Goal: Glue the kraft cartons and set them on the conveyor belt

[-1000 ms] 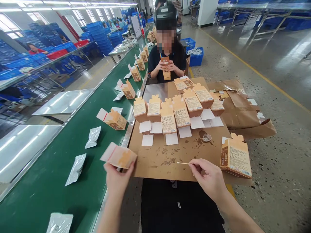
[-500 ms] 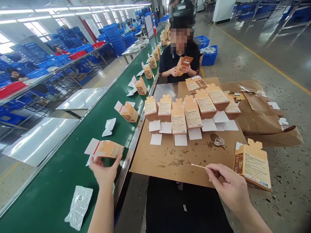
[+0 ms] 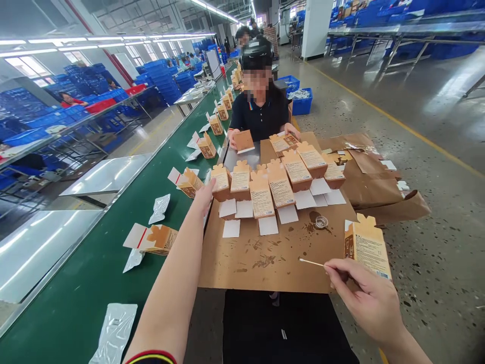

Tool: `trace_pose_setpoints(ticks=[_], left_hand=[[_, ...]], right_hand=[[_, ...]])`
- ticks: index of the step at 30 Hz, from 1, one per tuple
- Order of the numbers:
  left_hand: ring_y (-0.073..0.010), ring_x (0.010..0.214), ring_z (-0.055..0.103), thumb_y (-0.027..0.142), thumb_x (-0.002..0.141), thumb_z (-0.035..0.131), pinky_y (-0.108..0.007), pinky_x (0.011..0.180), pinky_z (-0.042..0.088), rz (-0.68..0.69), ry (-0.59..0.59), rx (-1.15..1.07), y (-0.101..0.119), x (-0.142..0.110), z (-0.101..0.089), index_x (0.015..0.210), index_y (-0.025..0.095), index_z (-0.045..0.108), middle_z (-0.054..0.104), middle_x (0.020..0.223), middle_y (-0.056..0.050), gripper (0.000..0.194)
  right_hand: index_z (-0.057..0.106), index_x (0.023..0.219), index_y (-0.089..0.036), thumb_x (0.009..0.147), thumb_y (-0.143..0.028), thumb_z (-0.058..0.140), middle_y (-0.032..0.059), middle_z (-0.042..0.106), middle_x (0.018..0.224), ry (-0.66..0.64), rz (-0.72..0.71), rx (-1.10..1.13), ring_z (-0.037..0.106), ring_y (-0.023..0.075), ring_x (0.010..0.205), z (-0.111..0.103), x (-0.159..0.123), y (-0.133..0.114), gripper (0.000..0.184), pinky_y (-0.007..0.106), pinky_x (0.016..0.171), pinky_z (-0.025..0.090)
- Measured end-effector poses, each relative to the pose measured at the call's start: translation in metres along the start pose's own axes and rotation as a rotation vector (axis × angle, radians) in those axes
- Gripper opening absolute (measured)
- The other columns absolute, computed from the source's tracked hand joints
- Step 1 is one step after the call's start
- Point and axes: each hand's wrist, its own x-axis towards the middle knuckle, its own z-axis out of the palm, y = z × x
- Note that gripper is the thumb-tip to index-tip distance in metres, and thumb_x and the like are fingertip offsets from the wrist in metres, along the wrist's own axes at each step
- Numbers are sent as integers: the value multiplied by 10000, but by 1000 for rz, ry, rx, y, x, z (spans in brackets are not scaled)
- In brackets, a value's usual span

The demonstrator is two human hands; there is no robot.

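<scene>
My right hand pinches a cotton swab by its stick, its white tip pointing left over the cardboard sheet. My left hand reaches forward to the left side of the nearest-left carton in a group of small tan and brown cartons. Its fingers are mostly hidden, so I cannot tell whether they grip that carton. Beside my right hand stands another carton with its top flaps up. A small clear dish sits on the cardboard among wet spots.
On the left, a green conveyor belt bears a lying carton, silver pouches and more cartons. Across the sheet sits a co-worker with a hand on a carton. Brown wrapping paper lies at the right.
My left hand has left the lying carton on the belt and moved forward and right to the carton group. The co-worker has lowered a carton. My right hand still holds the swab.
</scene>
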Motion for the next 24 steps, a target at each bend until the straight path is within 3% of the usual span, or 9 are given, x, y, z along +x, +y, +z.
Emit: trace_pose_setpoints(ticks=[2, 4, 8, 10, 13, 15, 18, 21, 24], left_hand=[[-415, 1188, 807, 584, 862, 859, -548, 1077, 640, -97, -9, -37, 6, 6, 10, 984, 201, 787, 846, 1185, -224, 409], [-411, 1267, 798, 512, 872, 839, -539, 1136, 626, -121, -3, -59, 6, -3, 5, 995, 207, 791, 853, 1257, -209, 332], [-360, 1426, 745, 483, 863, 800, -499, 1245, 594, -42, 102, -276, -13, -52, -39, 1127, 237, 790, 842, 1386, -132, 361], [-375, 1472, 724, 466, 768, 888, -500, 1264, 597, -14, 86, -474, -31, -85, -64, 1119, 256, 803, 858, 1346, -104, 417], [-440, 1488, 714, 459, 640, 1037, -565, 1257, 618, -120, 3, -543, -62, -137, -86, 1156, 261, 833, 875, 1317, -101, 589], [-481, 1431, 747, 465, 567, 1112, -627, 1227, 633, -221, -57, -502, -80, -166, -84, 1187, 231, 842, 877, 1317, -136, 716], [-472, 1381, 780, 470, 530, 1166, -629, 1218, 628, -277, -152, -461, -95, -193, -64, 1227, 197, 827, 865, 1349, -178, 821], [-419, 1308, 815, 477, 506, 1188, -578, 1191, 641, -253, -193, -431, -100, -199, -42, 1260, 205, 791, 867, 1305, -162, 895], [-388, 1236, 842, 472, 517, 1191, -552, 1135, 672, -215, -232, -402, -100, -199, -33, 1298, 222, 753, 866, 1284, -143, 929]], right_hand=[[816, 934, -299, 1068, -233, 755, -45, 822, 731, 22, -20, -34, 755, 163, 529, -8, 0, 8, 162, 246, 561, 665], [830, 967, -296, 1066, -224, 779, -41, 848, 779, 60, -43, -89, 776, 156, 565, -18, 2, 20, 132, 243, 607, 674], [849, 931, -272, 1071, -265, 768, -18, 857, 788, 87, -65, -272, 774, 153, 605, -33, 27, 44, 162, 266, 637, 647], [843, 896, -260, 1085, -318, 708, 8, 856, 781, 10, -23, -323, 776, 179, 620, -35, 46, 55, 239, 296, 630, 636], [817, 887, -266, 1078, -330, 639, 39, 876, 840, -176, 82, -360, 812, 223, 705, -28, 70, 71, 269, 334, 701, 640], [796, 869, -271, 1057, -310, 626, 45, 879, 860, -275, 134, -398, 814, 237, 747, -21, 79, 81, 257, 342, 731, 619], [779, 844, -263, 1041, -281, 610, 63, 879, 873, -383, 150, -453, 798, 244, 788, -10, 86, 95, 260, 338, 727, 566], [759, 824, -260, 1044, -252, 591, 65, 863, 855, -489, 153, -526, 782, 241, 804, -3, 91, 105, 277, 334, 736, 523], [733, 790, -261, 1040, -234, 585, 59, 846, 828, -544, 163, -574, 774, 240, 793, -4, 97, 109, 291, 333, 732, 511]])
